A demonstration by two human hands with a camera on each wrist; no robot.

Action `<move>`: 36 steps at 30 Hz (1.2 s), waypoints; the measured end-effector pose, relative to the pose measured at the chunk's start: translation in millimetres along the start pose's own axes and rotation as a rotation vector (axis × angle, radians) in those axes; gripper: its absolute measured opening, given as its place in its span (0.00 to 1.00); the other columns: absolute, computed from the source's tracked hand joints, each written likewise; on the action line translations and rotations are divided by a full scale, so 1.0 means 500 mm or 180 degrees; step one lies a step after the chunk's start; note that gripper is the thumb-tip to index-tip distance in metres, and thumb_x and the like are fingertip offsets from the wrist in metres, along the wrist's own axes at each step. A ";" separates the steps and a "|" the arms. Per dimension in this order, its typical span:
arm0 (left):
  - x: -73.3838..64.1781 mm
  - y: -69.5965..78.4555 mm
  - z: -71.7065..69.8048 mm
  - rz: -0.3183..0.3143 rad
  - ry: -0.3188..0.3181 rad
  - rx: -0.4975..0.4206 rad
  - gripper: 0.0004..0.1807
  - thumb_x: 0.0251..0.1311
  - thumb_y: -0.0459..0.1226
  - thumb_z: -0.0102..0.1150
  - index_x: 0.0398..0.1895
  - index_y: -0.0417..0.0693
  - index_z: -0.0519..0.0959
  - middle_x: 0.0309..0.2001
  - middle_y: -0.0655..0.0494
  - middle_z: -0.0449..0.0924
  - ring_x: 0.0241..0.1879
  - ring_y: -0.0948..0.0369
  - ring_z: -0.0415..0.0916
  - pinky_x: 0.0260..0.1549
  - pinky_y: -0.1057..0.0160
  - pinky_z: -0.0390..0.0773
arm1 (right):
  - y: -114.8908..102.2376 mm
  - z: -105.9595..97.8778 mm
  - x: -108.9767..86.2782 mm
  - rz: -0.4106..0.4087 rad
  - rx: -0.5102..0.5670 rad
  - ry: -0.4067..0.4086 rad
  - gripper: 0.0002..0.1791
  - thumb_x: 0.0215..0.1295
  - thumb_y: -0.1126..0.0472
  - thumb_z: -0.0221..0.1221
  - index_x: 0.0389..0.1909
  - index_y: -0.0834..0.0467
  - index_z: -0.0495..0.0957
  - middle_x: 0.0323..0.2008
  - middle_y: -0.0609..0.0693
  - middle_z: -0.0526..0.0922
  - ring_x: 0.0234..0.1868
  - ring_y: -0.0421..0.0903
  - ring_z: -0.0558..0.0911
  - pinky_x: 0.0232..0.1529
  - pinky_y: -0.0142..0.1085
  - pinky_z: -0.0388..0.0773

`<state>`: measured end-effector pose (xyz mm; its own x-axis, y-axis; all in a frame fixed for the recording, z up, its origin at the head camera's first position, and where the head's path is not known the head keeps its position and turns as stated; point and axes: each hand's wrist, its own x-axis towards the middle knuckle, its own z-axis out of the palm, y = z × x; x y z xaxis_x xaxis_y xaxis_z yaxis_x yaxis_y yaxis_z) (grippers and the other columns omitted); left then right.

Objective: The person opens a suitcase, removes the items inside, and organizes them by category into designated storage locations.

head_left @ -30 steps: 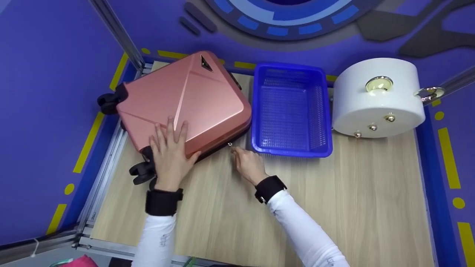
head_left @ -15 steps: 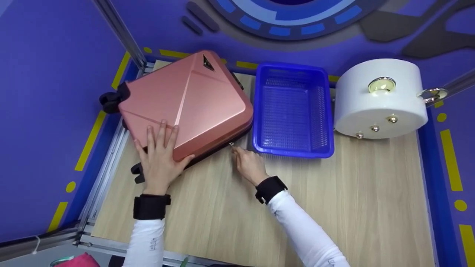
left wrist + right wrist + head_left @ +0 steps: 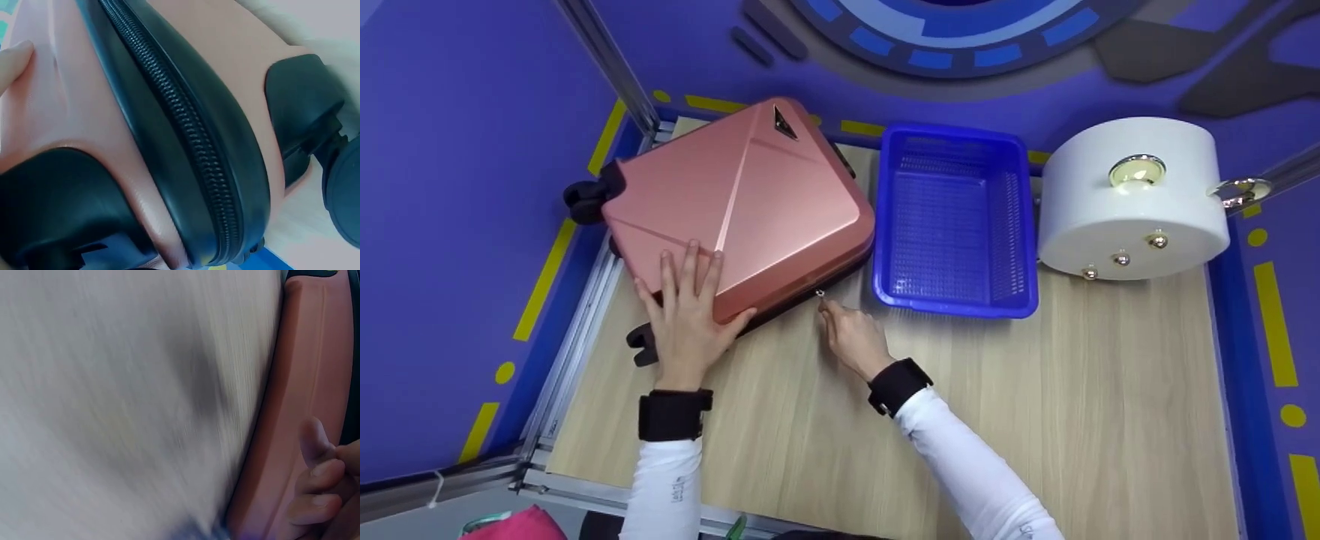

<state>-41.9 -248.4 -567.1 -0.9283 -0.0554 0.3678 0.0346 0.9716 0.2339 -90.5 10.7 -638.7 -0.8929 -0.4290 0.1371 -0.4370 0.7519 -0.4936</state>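
Observation:
A rose-pink hard-shell suitcase lies flat on the wooden table, its black wheels at the left. My left hand rests with spread, straight fingers on its lower left part, thumb along the near edge. In the left wrist view a black zipper runs round the side between the two shell halves, its teeth meshed there. At the suitcase's near side my right hand pinches a small metal zipper pull, fingers curled. The right wrist view shows the curled fingers beside the pink shell; the pull is hidden there.
Right of the suitcase stands a blue plastic basket, close to its corner. Further right a white pot-like container with metal handles lies on its side. Blue panels enclose the table at left, back and right.
My right hand has slid a little to the left along the suitcase's near side with the zipper pull. My left hand has shifted left and toward the near edge of the shell.

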 end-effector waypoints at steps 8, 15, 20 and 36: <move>-0.047 0.082 0.052 0.0485 0.1246 -0.0722 0.23 0.55 0.34 0.69 0.56 0.43 0.82 0.64 0.39 0.76 0.66 0.39 0.72 0.68 0.25 0.55 | 0.026 -0.046 0.000 -0.0042 0.0128 0.0125 0.14 0.76 0.55 0.58 0.53 0.57 0.85 0.41 0.50 0.90 0.32 0.51 0.88 0.30 0.48 0.84; -0.085 0.158 0.130 0.0685 0.1230 -0.1090 0.21 0.54 0.32 0.64 0.54 0.43 0.84 0.49 0.43 0.81 0.46 0.47 0.80 0.45 0.45 0.79 | 0.051 -0.114 0.043 -0.0314 0.0366 0.1125 0.14 0.69 0.64 0.62 0.54 0.60 0.82 0.47 0.54 0.84 0.44 0.53 0.84 0.40 0.46 0.84; -0.079 0.210 0.173 -0.0095 -0.0006 -0.1922 0.23 0.60 0.34 0.66 0.59 0.42 0.80 0.51 0.48 0.80 0.46 0.51 0.81 0.41 0.51 0.81 | 0.062 -0.148 0.092 -0.0611 0.0325 0.1382 0.22 0.68 0.64 0.63 0.63 0.58 0.79 0.63 0.59 0.77 0.61 0.60 0.77 0.61 0.51 0.76; -0.015 0.276 0.233 -0.2473 -0.0729 -0.3602 0.14 0.76 0.45 0.56 0.36 0.43 0.78 0.36 0.40 0.87 0.36 0.47 0.84 0.31 0.65 0.74 | 0.044 -0.144 0.120 -0.0374 0.0372 0.0333 0.36 0.73 0.60 0.58 0.81 0.52 0.61 0.83 0.51 0.52 0.83 0.56 0.50 0.75 0.67 0.49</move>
<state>-73.2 -87.1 -642.2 -0.8832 -0.3440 -0.3187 -0.3366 -0.0083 0.9416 -161.4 37.3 -579.4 -0.8456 -0.4514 0.2851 -0.5287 0.6340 -0.5643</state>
